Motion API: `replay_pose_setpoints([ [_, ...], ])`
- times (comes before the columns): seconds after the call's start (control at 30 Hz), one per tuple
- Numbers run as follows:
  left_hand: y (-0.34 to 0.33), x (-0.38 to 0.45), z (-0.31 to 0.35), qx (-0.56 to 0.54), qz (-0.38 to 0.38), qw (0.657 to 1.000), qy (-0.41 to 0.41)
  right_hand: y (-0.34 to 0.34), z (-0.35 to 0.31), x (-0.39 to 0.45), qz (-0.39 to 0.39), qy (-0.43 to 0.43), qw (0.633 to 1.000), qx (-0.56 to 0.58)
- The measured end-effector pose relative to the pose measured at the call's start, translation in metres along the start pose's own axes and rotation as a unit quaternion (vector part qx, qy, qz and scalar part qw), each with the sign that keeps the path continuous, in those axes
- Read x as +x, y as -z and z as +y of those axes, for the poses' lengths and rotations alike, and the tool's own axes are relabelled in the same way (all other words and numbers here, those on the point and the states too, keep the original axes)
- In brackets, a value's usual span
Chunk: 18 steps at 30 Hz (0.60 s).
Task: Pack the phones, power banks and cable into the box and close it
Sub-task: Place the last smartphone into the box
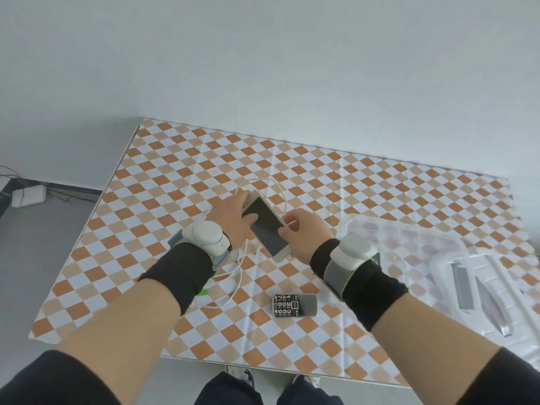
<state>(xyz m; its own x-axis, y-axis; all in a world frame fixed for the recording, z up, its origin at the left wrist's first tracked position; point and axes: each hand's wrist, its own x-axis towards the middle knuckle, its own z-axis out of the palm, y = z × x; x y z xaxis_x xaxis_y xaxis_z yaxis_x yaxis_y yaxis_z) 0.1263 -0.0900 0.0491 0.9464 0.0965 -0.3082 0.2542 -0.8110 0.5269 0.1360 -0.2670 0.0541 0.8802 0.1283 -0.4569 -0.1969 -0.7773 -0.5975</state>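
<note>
A white smartphone (267, 225) with a dark screen is held above the middle of the table. My left hand (233, 219) grips its far left end and my right hand (304, 233) grips its right edge. A white cable (233, 276) loops around behind the phone and trails under my left wrist. A small silver keypad phone (294, 305) lies flat on the table in front of my hands. A grey slab (176, 239), perhaps a power bank, is mostly hidden under my left wrist. The clear plastic box (409, 244) stands open at the right.
The table (175, 171) wears an orange and white checked cloth. The clear lid (482, 293) of the box lies at the right edge. Something green (203, 293) peeks out by my left forearm. A white device (27, 195) with wires sits on the floor at the left.
</note>
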Motion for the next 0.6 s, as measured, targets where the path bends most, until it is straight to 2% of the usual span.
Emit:
replay_pose_setpoints([
  [0.17, 0.009, 0.001, 0.051, -0.019, 0.053, 0.998, -0.007, 0.045, 0.020, -0.002, 0.067, 0.002, 0.997, 0.035],
  [0.33, -0.005, 0.000, 0.112, -0.057, 0.047, 0.997, -0.029, 0.095, 0.064, -0.012, 0.143, 0.004, 0.989, 0.044],
  [0.6, -0.058, -0.007, 0.196, -0.034, 0.029, 0.996, -0.081, 0.162, 0.146, -0.029, 0.179, -0.038, 0.981, 0.057],
])
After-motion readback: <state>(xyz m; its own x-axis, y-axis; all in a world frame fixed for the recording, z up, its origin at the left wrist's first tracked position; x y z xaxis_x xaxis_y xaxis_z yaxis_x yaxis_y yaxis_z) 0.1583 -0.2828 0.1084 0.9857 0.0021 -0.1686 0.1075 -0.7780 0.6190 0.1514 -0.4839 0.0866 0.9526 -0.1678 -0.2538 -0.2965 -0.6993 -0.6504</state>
